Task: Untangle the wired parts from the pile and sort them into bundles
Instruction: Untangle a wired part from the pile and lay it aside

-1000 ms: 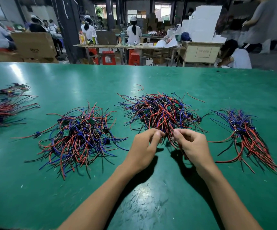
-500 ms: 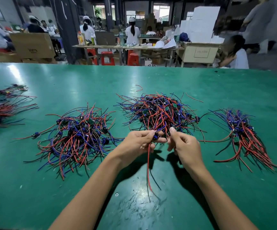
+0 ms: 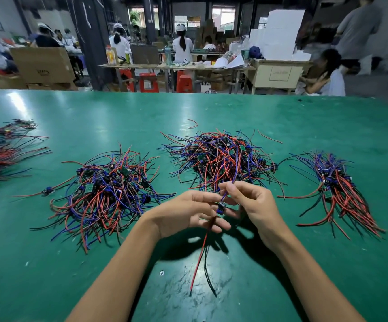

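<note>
The right hand (image 3: 255,205) pinches a part's (image 3: 221,206) blue wires between thumb and forefinger, just above its small dark component, other fingers loosely curled. The left hand (image 3: 188,213) sits beside it, palm toward the part, fingers curled around the component from the left; whether they grip it or only touch it I cannot tell. The part's red and black wires hang below both hands to the green tabletop (image 3: 281,117), while its blue wires run up into the middle pile (image 3: 218,159) just beyond the hands. A second tangled pile (image 3: 104,191) lies to the left, a combed bundle (image 3: 337,189) to the right, and more bundles (image 3: 0,149) at the far left edge.
</note>
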The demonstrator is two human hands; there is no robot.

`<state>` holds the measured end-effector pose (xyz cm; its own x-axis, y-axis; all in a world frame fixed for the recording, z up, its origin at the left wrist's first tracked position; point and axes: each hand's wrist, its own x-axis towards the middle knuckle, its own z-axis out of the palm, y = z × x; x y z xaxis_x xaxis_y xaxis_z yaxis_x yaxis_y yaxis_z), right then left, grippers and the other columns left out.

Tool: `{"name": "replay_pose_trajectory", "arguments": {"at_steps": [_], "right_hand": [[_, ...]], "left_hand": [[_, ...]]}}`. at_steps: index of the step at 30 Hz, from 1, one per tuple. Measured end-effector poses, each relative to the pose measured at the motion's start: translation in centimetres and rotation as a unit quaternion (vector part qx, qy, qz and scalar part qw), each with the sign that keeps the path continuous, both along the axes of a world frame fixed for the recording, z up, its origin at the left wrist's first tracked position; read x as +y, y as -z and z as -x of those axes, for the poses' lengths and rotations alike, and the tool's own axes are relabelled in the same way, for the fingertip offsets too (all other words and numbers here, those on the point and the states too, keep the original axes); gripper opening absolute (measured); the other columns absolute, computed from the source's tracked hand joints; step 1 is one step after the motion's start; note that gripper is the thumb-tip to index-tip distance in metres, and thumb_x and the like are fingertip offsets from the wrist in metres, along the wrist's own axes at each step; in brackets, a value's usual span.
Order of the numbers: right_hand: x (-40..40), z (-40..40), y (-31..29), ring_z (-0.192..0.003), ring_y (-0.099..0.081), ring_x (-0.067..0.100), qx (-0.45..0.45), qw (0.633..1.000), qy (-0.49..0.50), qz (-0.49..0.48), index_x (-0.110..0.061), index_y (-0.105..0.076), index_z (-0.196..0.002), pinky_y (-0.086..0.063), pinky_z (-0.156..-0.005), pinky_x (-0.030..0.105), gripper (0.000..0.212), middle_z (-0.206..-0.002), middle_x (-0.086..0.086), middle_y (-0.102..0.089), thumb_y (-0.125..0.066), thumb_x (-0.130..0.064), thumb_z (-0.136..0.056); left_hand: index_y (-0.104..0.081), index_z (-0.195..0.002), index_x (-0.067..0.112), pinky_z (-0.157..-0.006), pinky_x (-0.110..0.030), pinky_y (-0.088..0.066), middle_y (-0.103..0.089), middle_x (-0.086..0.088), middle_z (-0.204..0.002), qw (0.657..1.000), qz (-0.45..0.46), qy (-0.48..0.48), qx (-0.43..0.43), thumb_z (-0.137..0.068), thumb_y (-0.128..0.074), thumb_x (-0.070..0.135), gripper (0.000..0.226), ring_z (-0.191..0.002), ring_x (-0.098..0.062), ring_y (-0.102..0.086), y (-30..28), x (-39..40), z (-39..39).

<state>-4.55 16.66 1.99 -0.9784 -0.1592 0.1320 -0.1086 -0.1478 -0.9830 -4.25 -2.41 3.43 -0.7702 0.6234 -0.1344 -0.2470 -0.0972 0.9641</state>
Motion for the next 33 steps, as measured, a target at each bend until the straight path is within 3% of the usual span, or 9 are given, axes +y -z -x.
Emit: {"name": "replay_pose_trajectory", "arguments": {"at_steps": [2, 5, 9, 12, 16, 20, 24, 28, 33], "right_hand": [[-0.1, 0.0, 0.0, -0.080, -0.071, 0.009, 0.025, 1.000, 0.009, -0.011, -0.020, -0.082, -0.092, -0.056, -0.065, 0.018, 0.019, -0.088, -0.001, -0.077, -0.071, -0.035, -0.086], [-0.2, 0.1, 0.1, -0.079, -0.074, 0.009, 0.062, 0.997, 0.044, -0.030, -0.019, -0.081, -0.092, -0.053, -0.070, 0.014, 0.014, -0.093, -0.002, -0.079, -0.070, -0.028, -0.088], [-0.5, 0.2, 0.6, -0.074, -0.067, 0.008, 0.041, 0.997, 0.034, -0.047, -0.016, -0.080, -0.096, -0.053, -0.069, 0.017, 0.015, -0.088, -0.002, -0.077, -0.065, -0.020, -0.098], [-1.0, 0.0, 0.7, -0.066, -0.063, 0.006, 0.011, 0.999, 0.000, -0.030, -0.012, -0.080, -0.099, -0.051, -0.061, 0.014, 0.023, -0.079, -0.001, -0.073, -0.057, -0.010, -0.102], [-1.5, -0.2, 0.8, -0.047, -0.050, 0.015, 0.028, 0.998, 0.004, -0.051, -0.009, -0.076, -0.099, -0.044, -0.048, 0.019, 0.027, -0.060, 0.011, -0.049, -0.050, -0.008, -0.104], [-1.6, -0.2, 1.0, -0.044, -0.057, 0.021, 0.012, 1.000, 0.004, -0.028, 0.000, -0.070, -0.098, -0.044, -0.044, 0.021, 0.024, -0.062, 0.018, -0.052, -0.047, -0.007, -0.104], [-1.8, 0.2, 0.9, -0.051, -0.059, 0.023, -0.034, 0.998, 0.030, 0.034, -0.010, -0.073, -0.091, -0.047, -0.043, 0.024, 0.028, -0.075, 0.014, -0.065, -0.048, -0.012, -0.104], [-1.3, 0.9, 1.0, -0.038, -0.028, 0.008, -0.029, 0.996, 0.087, 0.019, -0.015, -0.074, -0.092, -0.025, -0.038, 0.015, 0.029, -0.055, 0.001, -0.051, -0.047, -0.017, -0.104], [-0.1, 1.6, 0.1, -0.038, -0.028, 0.004, -0.046, 0.974, 0.162, 0.151, -0.009, -0.069, -0.096, -0.024, -0.032, 0.016, 0.025, -0.087, 0.000, -0.074, -0.045, -0.008, -0.101]], "left_hand": [[-0.072, -0.112, 0.006, -0.076, -0.031, -0.061, -0.072, -0.019, -0.116, 1.000, 0.006, -0.012, -0.010, -0.095, -0.049, 0.002, 0.029, -0.089, -0.030, -0.074, -0.1, 0.4, 0.2], [-0.071, -0.117, 0.007, -0.070, -0.028, -0.060, -0.073, -0.018, -0.115, 0.998, 0.033, -0.054, 0.008, -0.102, -0.056, 0.023, 0.026, -0.080, -0.023, -0.073, 0.3, 0.9, 0.4], [-0.070, -0.112, -0.001, -0.060, -0.026, -0.057, -0.075, -0.015, -0.103, 0.989, 0.070, -0.123, 0.043, -0.102, -0.057, 0.020, 0.027, -0.067, -0.020, -0.071, 0.8, 1.7, 0.2], [-0.075, -0.095, 0.004, -0.053, -0.025, -0.055, -0.075, -0.016, -0.099, 0.983, 0.064, -0.165, 0.056, -0.101, -0.056, 0.016, 0.023, -0.060, -0.020, -0.068, 0.7, 2.2, 0.2], [-0.077, -0.079, 0.002, -0.049, -0.023, -0.052, -0.076, -0.019, -0.090, 0.979, 0.060, -0.181, 0.078, -0.097, -0.057, 0.009, 0.028, -0.051, -0.019, -0.064, 0.8, 2.3, -0.2], [-0.075, -0.079, -0.003, -0.049, -0.022, -0.049, -0.074, -0.020, -0.079, 0.977, 0.067, -0.184, 0.080, -0.096, -0.056, 0.006, 0.027, -0.049, -0.018, -0.061, 0.8, 2.7, -0.3], [-0.077, -0.081, 0.005, -0.048, -0.020, -0.045, -0.074, -0.021, -0.079, 0.979, 0.048, -0.187, 0.058, -0.095, -0.056, 0.006, 0.025, -0.047, -0.017, -0.057, 0.8, 3.0, -0.5], [-0.076, -0.083, 0.004, -0.048, -0.020, -0.045, -0.075, -0.022, -0.080, 0.984, 0.055, -0.154, 0.076, -0.096, -0.056, 0.007, 0.024, -0.046, -0.018, -0.056, 0.7, 2.6, -1.1], [-0.077, -0.068, 0.008, -0.053, -0.020, -0.048, -0.075, -0.021, -0.082, 0.988, 0.070, -0.089, 0.104, -0.094, -0.051, -0.001, 0.038, -0.049, -0.016, -0.055, 0.3, 2.6, -1.6]]}}
